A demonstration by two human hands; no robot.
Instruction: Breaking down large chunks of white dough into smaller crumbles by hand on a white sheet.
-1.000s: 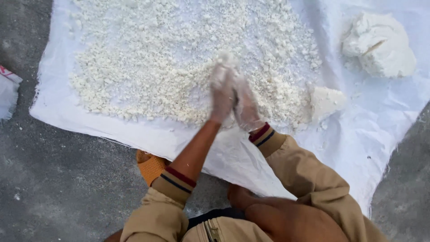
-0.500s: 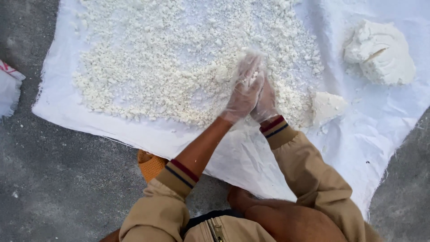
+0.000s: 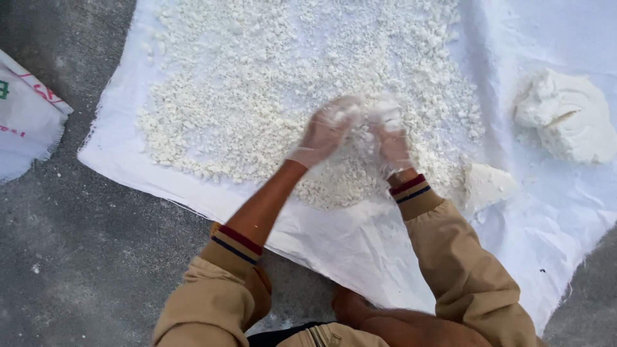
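Both hands are now lifting higher over the crumbs than half a second ago, moving from the lower right of the spread toward its middle, with the fingers working against each other. White crumbled dough point(image 3: 308, 96) is lying scattered across the middle and upper part of a white cloth sheet point(image 3: 360, 244), and some of it is blurring between the palms. The left hand point(image 3: 324, 132), dusted white, is curling loosely around a clump of crumbs; the right hand point(image 3: 389, 138) is pressing in from three o'clock, fingers partly bent, rubbing the same clump. How firmly either is gripping I cannot tell because of motion blur. At four o'clock from the hands a small white lump point(image 3: 488, 186) is sitting on the sheet, and at three o'clock, well apart, a large white dough mound point(image 3: 565, 119). At nine o'clock a woven sack point(image 3: 26, 122) is lying on the grey concrete ground point(image 3: 83, 257).
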